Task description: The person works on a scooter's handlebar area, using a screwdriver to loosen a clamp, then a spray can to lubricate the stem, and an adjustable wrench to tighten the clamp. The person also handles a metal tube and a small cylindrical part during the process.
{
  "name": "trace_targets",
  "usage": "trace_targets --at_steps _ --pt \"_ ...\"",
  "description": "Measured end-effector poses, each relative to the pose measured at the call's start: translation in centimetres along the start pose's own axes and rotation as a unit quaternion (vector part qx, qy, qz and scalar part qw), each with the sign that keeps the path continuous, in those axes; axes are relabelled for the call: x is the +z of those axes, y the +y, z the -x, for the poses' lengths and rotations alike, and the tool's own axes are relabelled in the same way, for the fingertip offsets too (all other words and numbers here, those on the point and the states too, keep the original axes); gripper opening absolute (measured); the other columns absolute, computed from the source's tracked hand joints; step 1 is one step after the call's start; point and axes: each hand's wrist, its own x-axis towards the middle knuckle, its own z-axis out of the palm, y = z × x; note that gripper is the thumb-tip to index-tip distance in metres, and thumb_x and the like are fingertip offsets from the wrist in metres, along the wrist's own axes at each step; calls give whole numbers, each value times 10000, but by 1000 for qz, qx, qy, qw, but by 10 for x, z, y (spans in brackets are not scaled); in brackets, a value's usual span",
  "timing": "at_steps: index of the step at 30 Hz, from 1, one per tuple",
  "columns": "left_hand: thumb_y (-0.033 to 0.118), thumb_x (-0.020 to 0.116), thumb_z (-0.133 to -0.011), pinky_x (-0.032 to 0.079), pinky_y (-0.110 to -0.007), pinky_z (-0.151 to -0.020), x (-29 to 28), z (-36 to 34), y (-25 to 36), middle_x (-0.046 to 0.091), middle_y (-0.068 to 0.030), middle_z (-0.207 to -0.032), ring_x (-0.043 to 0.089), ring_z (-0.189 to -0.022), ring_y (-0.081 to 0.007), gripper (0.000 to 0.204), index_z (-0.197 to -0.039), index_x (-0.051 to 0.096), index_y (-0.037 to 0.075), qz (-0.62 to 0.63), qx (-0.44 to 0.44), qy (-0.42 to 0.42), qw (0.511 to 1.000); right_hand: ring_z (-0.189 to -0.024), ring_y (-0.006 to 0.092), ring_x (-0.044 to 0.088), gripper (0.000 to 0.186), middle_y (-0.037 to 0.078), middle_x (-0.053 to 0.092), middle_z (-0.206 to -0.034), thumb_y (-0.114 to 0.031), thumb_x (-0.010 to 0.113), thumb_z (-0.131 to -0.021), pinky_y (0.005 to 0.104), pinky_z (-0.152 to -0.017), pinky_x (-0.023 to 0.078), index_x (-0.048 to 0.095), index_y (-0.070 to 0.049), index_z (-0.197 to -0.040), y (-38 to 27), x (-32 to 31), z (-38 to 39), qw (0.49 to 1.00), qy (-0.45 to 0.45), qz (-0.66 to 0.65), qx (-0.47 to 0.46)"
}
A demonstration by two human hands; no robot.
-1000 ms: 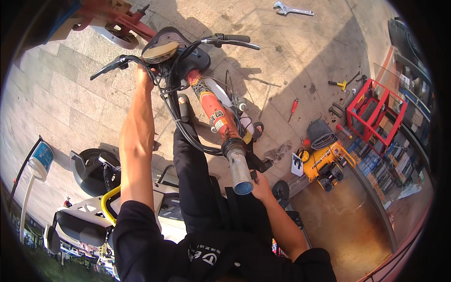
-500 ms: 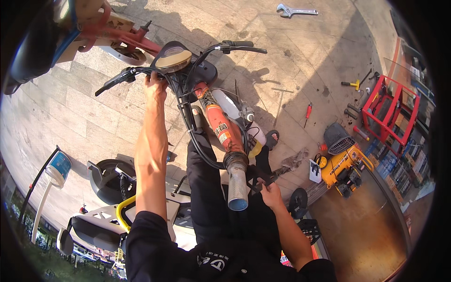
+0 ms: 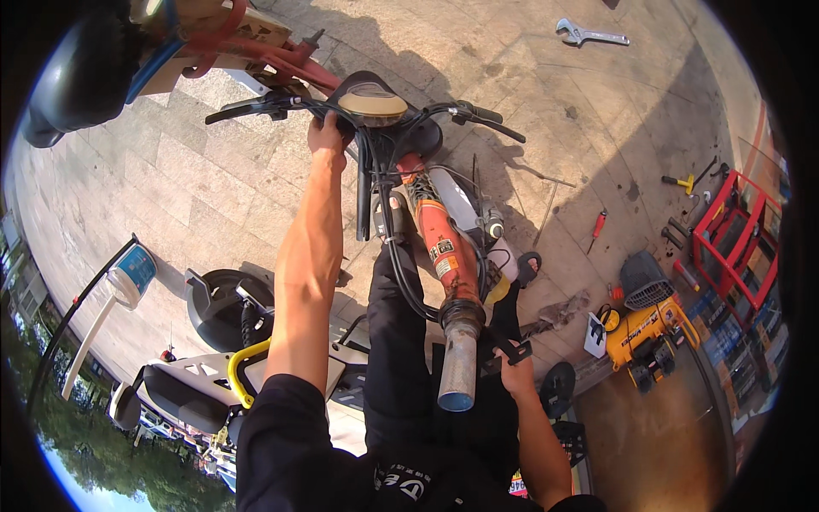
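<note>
The bike [image 3: 440, 243] stands between the person's legs, its handlebar [image 3: 473, 114] at the far end and the open end of its bare metal tube [image 3: 461, 367] pointing back toward the person's body. It looks partway through being worked on: the handlebar, lamp [image 3: 373, 102] and cables [image 3: 394, 264] are in place, and a white panel [image 3: 450, 198] sits beside the orange frame, while the tube carries nothing on its open end and the cables loop loosely down along the frame. By that reading, the front is largely together and the near end is unfinished; whether any fastener is loose cannot be told. The left hand [image 3: 328, 142] grips the handlebar just left of the lamp, fingertips mostly hidden. The right hand [image 3: 517, 372] is closed on a black piece [image 3: 514, 350] beside the tube; whether that piece is attached to the bike cannot be made out. On the paving to the right lie a T-bar [image 3: 547, 212] and a screwdriver [image 3: 599, 225], neither in hand, with a rag [image 3: 559, 311] nearer the person. Farther out are a yellow machine [image 3: 646, 334], a wrench [image 3: 591, 36] at the top, and, on the left, a bucket [image 3: 131, 275] and a parked scooter [image 3: 183, 398].
</note>
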Motion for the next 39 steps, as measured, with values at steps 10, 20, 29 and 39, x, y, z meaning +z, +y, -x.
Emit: trace_targets --at_steps 10,20,29,39 --pt "36 573 -897 546 -310 -690 -9 -21 -4 642 -120 -979 636 -812 -189 256 -1138 523 -34 -33 98 -8 995 -896 219 648 239 126 679 -937 -45 576 -840 312 -787 489 637 -7 -1068 24 7 -7 998 6 61 -29" --pt "217 602 -890 553 -312 -577 -16 -33 15 632 -64 -920 645 -718 -165 297 -1134 528 64 -247 43 -40 967 -779 207 617 178 96 631 -828 -61 564 -864 308 -711 481 630 -9 -1021 8 17 -5 998 -3 58 -27" --pt "346 590 -902 501 -288 -587 -16 -17 16 634 -83 -952 620 -711 -153 440 -1179 541 8 -232 54 13 971 -778 64 525 197 -13 580 -870 -51 567 -910 215 -698 425 601 -1 -1097 -23 19 8 993 -1 -88 -83" --pt "76 564 -921 505 -273 -718 -56 246 51 631 -92 -1026 620 -832 -142 243 -1150 569 -8 -154 93 -88 980 -778 79 559 221 13 614 -877 -108 563 -917 225 -695 449 593 17 -1097 10 15 11 998 -24 -19 -59"
